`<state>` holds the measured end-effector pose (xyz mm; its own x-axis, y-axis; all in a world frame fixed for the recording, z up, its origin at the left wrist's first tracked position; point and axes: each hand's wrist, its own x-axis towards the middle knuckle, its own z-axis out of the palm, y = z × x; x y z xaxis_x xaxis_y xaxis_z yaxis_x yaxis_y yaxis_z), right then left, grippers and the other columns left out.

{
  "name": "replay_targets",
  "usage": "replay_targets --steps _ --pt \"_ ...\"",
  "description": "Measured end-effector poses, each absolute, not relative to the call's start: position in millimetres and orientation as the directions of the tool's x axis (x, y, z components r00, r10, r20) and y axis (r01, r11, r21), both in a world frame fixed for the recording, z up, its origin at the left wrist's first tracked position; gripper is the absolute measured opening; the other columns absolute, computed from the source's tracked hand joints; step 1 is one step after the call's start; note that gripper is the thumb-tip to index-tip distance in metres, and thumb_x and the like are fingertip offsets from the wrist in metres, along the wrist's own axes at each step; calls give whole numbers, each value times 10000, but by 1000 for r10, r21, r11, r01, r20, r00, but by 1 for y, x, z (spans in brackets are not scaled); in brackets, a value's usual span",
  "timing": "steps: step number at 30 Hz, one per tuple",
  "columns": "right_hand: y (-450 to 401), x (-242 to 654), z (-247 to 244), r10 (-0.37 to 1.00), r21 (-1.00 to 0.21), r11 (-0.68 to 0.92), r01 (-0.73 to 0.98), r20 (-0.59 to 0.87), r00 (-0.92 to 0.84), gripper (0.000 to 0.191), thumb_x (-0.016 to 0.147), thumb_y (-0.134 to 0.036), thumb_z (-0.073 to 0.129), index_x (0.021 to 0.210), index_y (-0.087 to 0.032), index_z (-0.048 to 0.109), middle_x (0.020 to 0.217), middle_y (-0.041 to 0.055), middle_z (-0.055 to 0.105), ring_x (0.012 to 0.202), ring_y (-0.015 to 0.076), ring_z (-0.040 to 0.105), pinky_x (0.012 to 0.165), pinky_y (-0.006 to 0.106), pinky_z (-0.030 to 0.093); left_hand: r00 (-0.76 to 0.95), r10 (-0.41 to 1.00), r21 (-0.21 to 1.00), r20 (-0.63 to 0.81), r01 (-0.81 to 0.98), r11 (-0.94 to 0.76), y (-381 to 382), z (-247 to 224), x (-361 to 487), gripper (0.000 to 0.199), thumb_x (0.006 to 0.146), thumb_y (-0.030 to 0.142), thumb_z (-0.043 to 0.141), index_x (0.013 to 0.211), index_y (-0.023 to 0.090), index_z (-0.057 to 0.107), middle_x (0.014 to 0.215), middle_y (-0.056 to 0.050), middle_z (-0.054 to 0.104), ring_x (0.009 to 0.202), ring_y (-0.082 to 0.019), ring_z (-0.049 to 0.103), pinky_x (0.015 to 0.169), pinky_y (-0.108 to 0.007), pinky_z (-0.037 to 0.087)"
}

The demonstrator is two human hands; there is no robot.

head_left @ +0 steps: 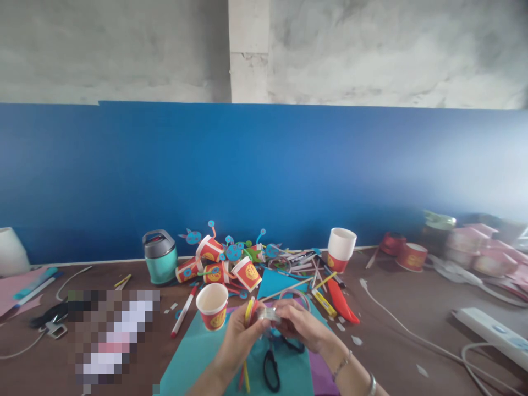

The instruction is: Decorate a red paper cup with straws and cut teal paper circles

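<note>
My left hand (pixel 241 335) is closed round thin yellow and red strips, perhaps straws; a yellow one (pixel 246 377) sticks out below it. My right hand (pixel 301 324) meets it, fingers pinched on a shiny clear piece (pixel 268 314) that looks like tape, between both hands. Under the hands lie scissors with black handles (pixel 271 371) on a teal sheet (pixel 185 357); their blades are partly hidden. A red and white paper cup (pixel 212 308) stands upright just left of my left hand. Behind my right hand shows part of a clear ring (pixel 295 297).
Decorated paper cups (pixel 246 273) lie heaped at the back. Stacked cups (pixel 341 248) stand right of them, near a red curved piece (pixel 343 300) and a yellow box (pixel 324 302). A teal container (pixel 160 264) is back left. A white power strip (pixel 495 333) and cables lie right.
</note>
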<state>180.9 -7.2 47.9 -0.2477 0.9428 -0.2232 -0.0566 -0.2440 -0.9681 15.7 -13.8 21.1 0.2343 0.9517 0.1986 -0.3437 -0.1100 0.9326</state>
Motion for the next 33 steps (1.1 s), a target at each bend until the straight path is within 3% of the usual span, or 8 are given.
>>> replay_targets --steps 6,10,14,18,23,29,33 --pt "-11 180 57 941 -954 -292 -70 -273 -201 242 571 -330 651 767 -193 612 584 -65 522 574 103 467 542 209 334 224 951 932 211 -339 -127 -20 28 18 435 628 502 845 819 152 670 616 44 537 567 -79 422 578 -204 372" --pt "-8 180 56 941 -983 -181 -20 -168 -294 150 625 -331 590 626 -183 566 531 -67 464 491 73 364 476 200 246 246 949 935 198 -339 -107 -21 27 19 408 635 469 848 819 150 672 646 21 596 600 -101 481 605 -218 397" --pt "-6 178 56 926 -994 -113 -9 -102 -364 196 643 -318 547 513 -184 490 468 -70 395 443 62 290 436 210 176 226 955 935 190 -338 -106 -21 25 22 411 616 456 860 838 157 687 698 -5 657 645 -132 551 636 -239 436" --pt "-7 177 57 926 -991 -134 -27 -115 -360 176 668 -333 553 583 -179 545 494 -65 439 447 63 324 431 205 210 215 961 937 176 -337 -96 -19 24 19 449 610 494 853 854 153 694 707 -20 674 641 -144 576 613 -239 438" --pt "-8 179 54 900 -947 -281 -157 -203 -385 188 646 -356 589 729 -188 566 583 -49 527 481 82 438 443 221 279 226 956 938 185 -330 -104 -15 21 13 439 649 501 829 865 141 701 696 -30 671 639 -151 579 612 -242 428" --pt "-8 178 53 917 -950 -274 -149 -211 -339 190 595 -349 593 695 -201 528 572 -46 543 497 90 435 447 217 281 268 945 929 188 -361 -83 -15 23 14 453 627 511 841 835 135 696 683 -34 658 637 -152 568 623 -255 429" --pt "-6 176 53 923 -964 -238 -121 -186 -337 157 598 -338 578 600 -191 523 509 -61 469 475 75 376 446 208 253 258 947 936 189 -339 -94 -17 25 17 417 612 479 859 798 142 698 668 -13 637 628 -132 541 621 -239 422"
